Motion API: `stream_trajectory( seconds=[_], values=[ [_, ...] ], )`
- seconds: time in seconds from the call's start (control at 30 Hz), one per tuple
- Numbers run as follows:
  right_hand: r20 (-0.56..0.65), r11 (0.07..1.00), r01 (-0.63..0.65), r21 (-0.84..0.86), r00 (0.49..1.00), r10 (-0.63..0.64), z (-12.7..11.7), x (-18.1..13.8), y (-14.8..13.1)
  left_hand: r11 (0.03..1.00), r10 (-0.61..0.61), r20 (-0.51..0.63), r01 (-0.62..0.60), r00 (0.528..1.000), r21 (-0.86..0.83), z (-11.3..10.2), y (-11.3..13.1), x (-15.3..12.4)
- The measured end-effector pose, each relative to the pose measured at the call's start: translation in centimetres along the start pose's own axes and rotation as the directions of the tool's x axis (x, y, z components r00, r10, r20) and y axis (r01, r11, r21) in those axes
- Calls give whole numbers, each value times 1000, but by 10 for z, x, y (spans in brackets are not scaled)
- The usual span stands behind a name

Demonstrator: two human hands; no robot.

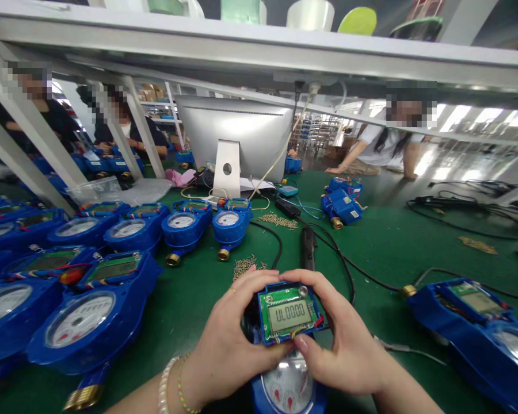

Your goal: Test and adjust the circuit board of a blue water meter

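In front of me is a blue water meter [290, 382] with a round dial. Its display end carries a green circuit board [265, 299] with a lit LCD [290, 314] reading "UL0000", and coloured wires run along the board's lower edge. My left hand [233, 328] wraps the left side of this display end, thumb below the board. My right hand [336, 328] curls round the right side, its thumb by the wires. Just beyond my fingers lies a black electric screwdriver [308, 247], and a pile of small screws [244, 267] sits left of it.
Several blue water meters [90, 310] with brass ends crowd the left. Another meter [470, 328] lies at right, with cables [371, 279] across the green table. A monitor [237, 132] seen from behind stands under a shelf [259, 49]. A person [380, 144] leans on the table at back right.
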State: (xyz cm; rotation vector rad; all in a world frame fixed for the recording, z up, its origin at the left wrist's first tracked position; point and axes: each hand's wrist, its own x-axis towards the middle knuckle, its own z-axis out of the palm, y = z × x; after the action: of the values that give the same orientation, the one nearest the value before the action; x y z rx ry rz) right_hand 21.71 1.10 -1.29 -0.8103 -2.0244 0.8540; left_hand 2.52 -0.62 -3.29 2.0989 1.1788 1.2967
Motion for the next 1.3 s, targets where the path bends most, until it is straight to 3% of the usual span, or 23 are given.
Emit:
stream_trajectory(
  seconds=[0.27, 0.53, 0.63, 0.73, 0.87, 1.3],
  values=[
    [-54, 994, 71, -81, 996, -75, 2, -1, 2, 993, -60, 83, 68, 995, -95, 0, 4, -1],
    [72, 999, 37, -3, 997, -37, -11, -6, 5, 990, -11, 102, 25, 995, -139, -10, 1, 4],
    [-8, 989, 128, -74, 992, -129, -11, -5, 7, 980, -60, 87, 75, 994, -182, -11, 0, 3],
    [-84, 942, 284, -177, 950, -302, -7, -4, 6, 952, -159, 93, 177, 983, -249, -10, 1, 3],
    [-14, 865, 417, -278, 899, -438, -6, -2, 2, 905, -176, 129, 212, 976, -369, -10, 3, 3],
    [117, 815, 492, -308, 869, -480, -11, 0, 0, 879, -206, 185, 265, 961, -396, -12, 6, 7]
  ],
)
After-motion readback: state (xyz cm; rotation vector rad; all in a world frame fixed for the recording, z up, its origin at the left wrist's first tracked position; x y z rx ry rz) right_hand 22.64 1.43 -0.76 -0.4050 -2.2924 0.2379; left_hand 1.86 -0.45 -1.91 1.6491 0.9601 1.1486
